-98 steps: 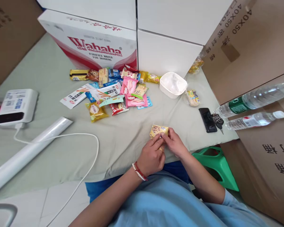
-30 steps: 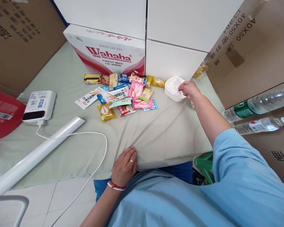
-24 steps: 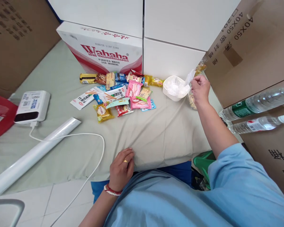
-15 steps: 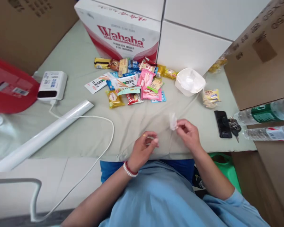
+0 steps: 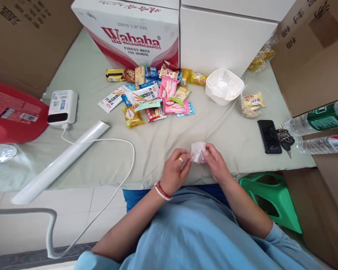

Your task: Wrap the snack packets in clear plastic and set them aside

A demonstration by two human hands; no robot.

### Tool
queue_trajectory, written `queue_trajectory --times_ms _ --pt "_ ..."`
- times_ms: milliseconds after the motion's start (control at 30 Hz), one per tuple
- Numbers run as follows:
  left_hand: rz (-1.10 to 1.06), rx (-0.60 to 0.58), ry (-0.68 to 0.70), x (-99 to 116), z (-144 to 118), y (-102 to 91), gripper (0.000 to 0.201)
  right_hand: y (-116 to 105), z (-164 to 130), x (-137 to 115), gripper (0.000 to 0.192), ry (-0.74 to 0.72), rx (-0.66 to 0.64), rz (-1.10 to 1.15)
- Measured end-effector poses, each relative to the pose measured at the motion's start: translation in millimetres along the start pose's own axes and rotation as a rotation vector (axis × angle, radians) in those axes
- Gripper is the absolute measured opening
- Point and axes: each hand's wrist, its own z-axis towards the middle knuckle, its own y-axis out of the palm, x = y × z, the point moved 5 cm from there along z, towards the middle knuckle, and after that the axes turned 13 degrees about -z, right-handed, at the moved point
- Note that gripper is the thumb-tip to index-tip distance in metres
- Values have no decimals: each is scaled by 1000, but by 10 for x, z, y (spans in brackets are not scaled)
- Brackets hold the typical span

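A small, thin, whitish see-through plastic bag is stretched between my hands above the front of the cloth-covered table. My right hand grips its right edge between thumb and fingers. At the bag's left edge, the fingertips of my left hand are pinched together on it. Beyond the hands lies a pile of small wrapped snacks, among them pink wafer packs, white stick packs and a yellow pack. A white bowl lined with clear plastic stands to their right.
A clear bag with a yellow snack, a black phone, keys and plastic bottles are on the right. A white device, cable and rolled white tube lie left. Boxes line the back.
My left hand has moved up and right to the plastic bag and closed on its edge. The right hand has shifted slightly left, and the bag now hangs spread out.
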Motion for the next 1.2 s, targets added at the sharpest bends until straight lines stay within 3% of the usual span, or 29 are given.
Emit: queue_trajectory --times_ms 100,167,267,333,400,467,567,700,833,967,1100,1200 --pt "-164 98 -55 -72 3 -45 10 -69 72 -19 33 3 67 -76" --pt "-457 211 -233 -220 5 -85 17 -91 92 37 34 46 64 -14" --pt "-889 276 -523 -394 -11 -43 30 -29 60 178 43 134 -64 46" --pt "-1000 290 -594 -419 -14 -18 33 -34 18 214 48 93 -34 -55" --pt "-992 310 -582 -418 -10 -16 33 -109 -29 139 53 -66 143 -270" --pt "-945 338 -563 -424 -17 -12 35 -160 -89 -12 41 -262 314 -508" --pt "-843 387 -549 -448 -51 -6 40 -105 -105 -165 17 -391 303 -653" --pt "-605 295 -535 -454 -91 -2 44 37 -10 -124 27 -121 37 -239" --pt "-523 196 -599 -490 -108 -91 30 1 54 -136 40 117 -50 112" --pt "-587 216 -586 -458 -67 -262 38 -197 115 -183 38 210 -112 161" --pt "-745 165 -693 -467 -93 -262 46 -255 119 -138 34 263 -140 240" --pt "-598 275 -596 -490 -108 -359 44 -190 67 -129 33 247 -160 303"
